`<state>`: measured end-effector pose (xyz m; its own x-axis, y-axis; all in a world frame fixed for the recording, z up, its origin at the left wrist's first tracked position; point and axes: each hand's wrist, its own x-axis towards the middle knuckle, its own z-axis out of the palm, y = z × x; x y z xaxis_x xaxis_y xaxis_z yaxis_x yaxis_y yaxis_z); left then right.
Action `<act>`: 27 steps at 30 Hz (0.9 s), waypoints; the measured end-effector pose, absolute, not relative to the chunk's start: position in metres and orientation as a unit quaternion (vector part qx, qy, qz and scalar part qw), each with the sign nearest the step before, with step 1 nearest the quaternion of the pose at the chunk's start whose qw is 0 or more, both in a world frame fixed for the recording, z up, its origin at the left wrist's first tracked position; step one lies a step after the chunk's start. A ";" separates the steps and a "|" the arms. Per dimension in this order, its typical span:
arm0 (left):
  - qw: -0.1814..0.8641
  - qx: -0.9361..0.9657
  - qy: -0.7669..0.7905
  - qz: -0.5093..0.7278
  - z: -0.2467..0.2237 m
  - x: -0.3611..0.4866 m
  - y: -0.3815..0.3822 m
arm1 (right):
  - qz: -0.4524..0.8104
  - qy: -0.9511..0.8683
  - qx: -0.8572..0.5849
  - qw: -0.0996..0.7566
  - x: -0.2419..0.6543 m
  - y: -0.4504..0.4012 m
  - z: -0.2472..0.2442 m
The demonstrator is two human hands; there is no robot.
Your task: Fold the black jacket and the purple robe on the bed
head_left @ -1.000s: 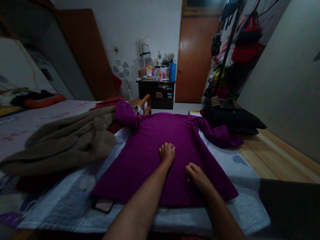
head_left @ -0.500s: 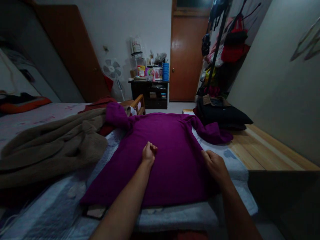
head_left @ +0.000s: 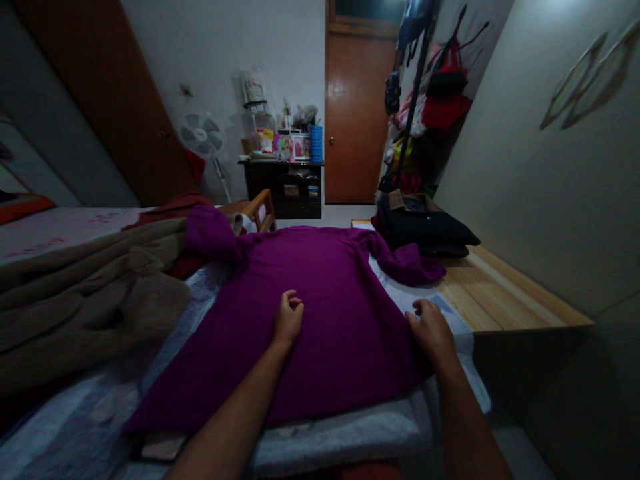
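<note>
A purple long-sleeved top (head_left: 320, 360) lies spread out flat on the bed, its hem toward me and its sleeves reaching out to both sides at the far end. Over the middle of the cloth is my left hand (head_left: 289, 319), open, with loosely curled fingers and nothing in them. My right hand (head_left: 431, 332) is at the top's right edge. Its thumb and forefinger stand apart, and I see no cloth pinched between them. Whether its other fingers touch the fabric is hidden.
A brown coat (head_left: 100, 293) is heaped on the left. Folded dark clothes (head_left: 425, 223) lie on a wooden board (head_left: 500, 287) at the right. Under the top's near left corner, a flat dark-edged object (head_left: 161, 447) sticks out on the light bed cover (head_left: 340, 433).
My right hand has let go of the top's right edge, its fingers parting. The left hand's fingers have loosened over the cloth. The view has turned slightly right.
</note>
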<state>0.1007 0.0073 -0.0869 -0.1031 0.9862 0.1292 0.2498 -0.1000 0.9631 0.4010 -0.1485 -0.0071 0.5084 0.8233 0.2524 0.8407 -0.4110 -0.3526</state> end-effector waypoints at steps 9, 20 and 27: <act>0.133 0.808 0.508 0.267 -0.078 0.115 -0.018 | 0.042 -0.547 -0.822 0.152 0.376 -0.141 0.003; 0.059 0.876 0.470 0.094 -0.069 0.122 -0.027 | 0.178 -0.624 -0.753 0.108 0.368 -0.146 0.030; 0.127 0.867 0.475 0.086 -0.061 0.134 -0.033 | 0.176 -0.656 -0.714 0.169 0.339 -0.140 0.016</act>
<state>0.1340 -0.0332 -0.0613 0.5343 0.8448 0.0290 0.8011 -0.5170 0.3017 0.3387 -0.1404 0.0159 0.0780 0.9965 -0.0292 0.8775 -0.0825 -0.4725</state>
